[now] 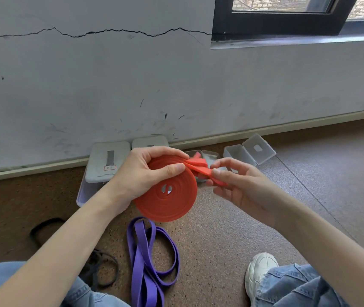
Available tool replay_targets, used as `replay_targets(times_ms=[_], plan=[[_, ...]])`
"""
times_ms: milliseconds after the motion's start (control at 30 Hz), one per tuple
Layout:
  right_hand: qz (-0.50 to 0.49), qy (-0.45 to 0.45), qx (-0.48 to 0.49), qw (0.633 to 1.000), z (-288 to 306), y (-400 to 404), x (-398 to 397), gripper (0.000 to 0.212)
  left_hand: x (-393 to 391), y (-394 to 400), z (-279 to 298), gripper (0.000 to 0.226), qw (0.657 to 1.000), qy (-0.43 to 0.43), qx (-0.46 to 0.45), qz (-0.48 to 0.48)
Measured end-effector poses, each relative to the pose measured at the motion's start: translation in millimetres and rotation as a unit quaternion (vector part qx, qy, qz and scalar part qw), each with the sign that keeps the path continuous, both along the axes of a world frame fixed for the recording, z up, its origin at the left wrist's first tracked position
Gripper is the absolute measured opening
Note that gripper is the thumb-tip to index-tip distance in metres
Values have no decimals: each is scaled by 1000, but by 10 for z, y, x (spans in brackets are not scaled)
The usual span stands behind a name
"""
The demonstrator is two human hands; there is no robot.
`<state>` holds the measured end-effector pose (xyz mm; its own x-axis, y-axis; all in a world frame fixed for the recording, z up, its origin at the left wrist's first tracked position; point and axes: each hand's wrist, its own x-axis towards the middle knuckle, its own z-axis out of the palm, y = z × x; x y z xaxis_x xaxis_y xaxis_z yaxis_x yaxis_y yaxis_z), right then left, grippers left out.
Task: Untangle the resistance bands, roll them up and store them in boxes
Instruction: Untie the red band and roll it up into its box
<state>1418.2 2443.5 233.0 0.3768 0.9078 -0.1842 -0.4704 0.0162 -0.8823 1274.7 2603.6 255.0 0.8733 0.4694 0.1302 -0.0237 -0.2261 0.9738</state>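
Observation:
A red resistance band (170, 202) is wound into a flat coil in front of me. My left hand (141, 173) grips the coil, thumb across its face and fingers over its top edge. The band's loose tail runs right, and my right hand (236, 180) pinches that tail between thumb and fingers. A purple band (147, 260) lies unrolled in long loops on the floor below the coil. A black band (96, 269) lies tangled by my left knee, partly hidden by my forearm. Open grey boxes (238, 155) stand by the wall; one sits partly hidden behind my hands.
Two closed white-lidded boxes (108, 160) lean at the skirting board to the left. The wall (176, 85) rises close ahead, with a window at top right. My knees in jeans and a white shoe (258, 273) frame the brown floor (221, 240).

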Motion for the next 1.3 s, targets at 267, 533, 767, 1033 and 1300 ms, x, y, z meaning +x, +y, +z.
replay_targets(times_ms=[267, 533, 767, 1033, 1300], plan=[[-120, -358, -19, 926, 49, 12, -120, 21, 40, -7, -7, 15, 998, -24, -56, 35], [3, -406, 1, 914, -21, 27, -232, 14, 21, -27, -42, 16, 986, -50, -148, 58], [-35, -357, 20, 933, 94, -27, -7, 39, -67, 114, 54, 16, 971, -42, -230, -38], [170, -215, 40, 961, 121, -60, -35, 39, -83, 77, 47, 37, 963, -35, -239, -123], [179, -140, 70, 971, 61, -8, -154, 29, -57, 84, 25, 26, 959, -48, -245, -132]])
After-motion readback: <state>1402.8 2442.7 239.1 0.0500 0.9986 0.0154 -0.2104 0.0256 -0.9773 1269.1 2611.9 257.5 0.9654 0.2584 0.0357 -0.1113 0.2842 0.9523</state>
